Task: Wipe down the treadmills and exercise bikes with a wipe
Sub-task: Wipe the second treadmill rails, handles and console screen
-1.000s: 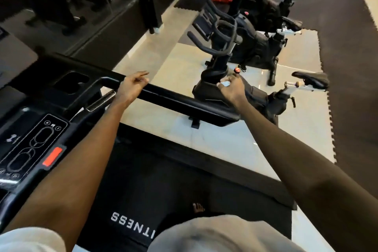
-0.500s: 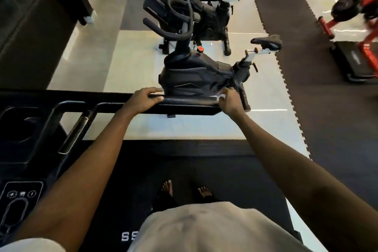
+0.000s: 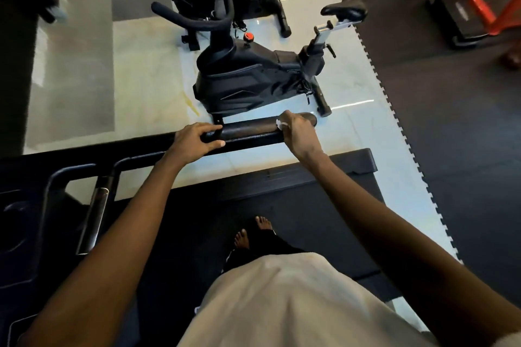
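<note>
Treadmill handrail (image 3: 248, 132), rigid and fixed. Left hand (image 3: 194, 138) curls around it. Right hand (image 3: 298, 135) clasps a wipe (image 3: 280, 123) against the rail's end; the wipe is thin, limp, likely damp, and best bunched under the palm.

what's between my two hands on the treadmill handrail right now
Only a bare stretch of the black handrail; nothing rests on it between the left hand and the right hand, which holds the wipe. The head view shows it.
</note>
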Tool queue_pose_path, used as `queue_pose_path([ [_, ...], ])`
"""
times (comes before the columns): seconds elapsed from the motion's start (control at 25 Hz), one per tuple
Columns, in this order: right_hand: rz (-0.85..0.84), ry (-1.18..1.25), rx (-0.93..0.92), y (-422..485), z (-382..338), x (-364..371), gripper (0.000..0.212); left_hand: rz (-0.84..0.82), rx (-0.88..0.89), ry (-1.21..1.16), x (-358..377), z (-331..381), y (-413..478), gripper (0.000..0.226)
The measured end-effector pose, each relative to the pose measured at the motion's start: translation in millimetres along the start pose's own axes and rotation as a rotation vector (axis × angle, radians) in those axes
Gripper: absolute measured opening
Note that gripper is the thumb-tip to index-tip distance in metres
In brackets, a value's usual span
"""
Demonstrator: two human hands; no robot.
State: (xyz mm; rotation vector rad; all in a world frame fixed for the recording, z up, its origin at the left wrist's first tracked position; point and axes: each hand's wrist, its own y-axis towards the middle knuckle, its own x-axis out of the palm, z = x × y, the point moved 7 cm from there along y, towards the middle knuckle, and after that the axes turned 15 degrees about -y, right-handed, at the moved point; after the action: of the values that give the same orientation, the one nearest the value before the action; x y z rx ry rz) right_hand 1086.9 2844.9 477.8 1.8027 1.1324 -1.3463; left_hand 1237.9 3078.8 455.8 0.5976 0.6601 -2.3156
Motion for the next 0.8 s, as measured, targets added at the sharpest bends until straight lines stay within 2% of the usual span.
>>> queue_pose_path([
  [0.16, 0.077, 0.016, 0.214, 2, 49, -4, 0.021, 0.019, 0.004, 0.025, 3, -3, 1, 0.053],
  [0.44, -0.029, 0.01, -0.063, 4, -31, 11, 0.025, 0.083, 0.008, 0.15, 9, -2, 6, 0.056],
  [0.52, -0.005, 0.007, -0.039, 8, -17, 6, 0.023, 0.08, 0.039, 0.158, 16, 2, 10, 0.056],
  [0.68, 0.051, 0.016, 0.213, 6, 31, -4, 0.019, 0.066, 0.099, 0.105, 32, 7, 8, 0.05],
  [0.8, 0.014, -0.017, 0.164, 12, 2, 1, 0.02, 0.127, 0.136, 0.126, 35, 8, 9, 0.048],
])
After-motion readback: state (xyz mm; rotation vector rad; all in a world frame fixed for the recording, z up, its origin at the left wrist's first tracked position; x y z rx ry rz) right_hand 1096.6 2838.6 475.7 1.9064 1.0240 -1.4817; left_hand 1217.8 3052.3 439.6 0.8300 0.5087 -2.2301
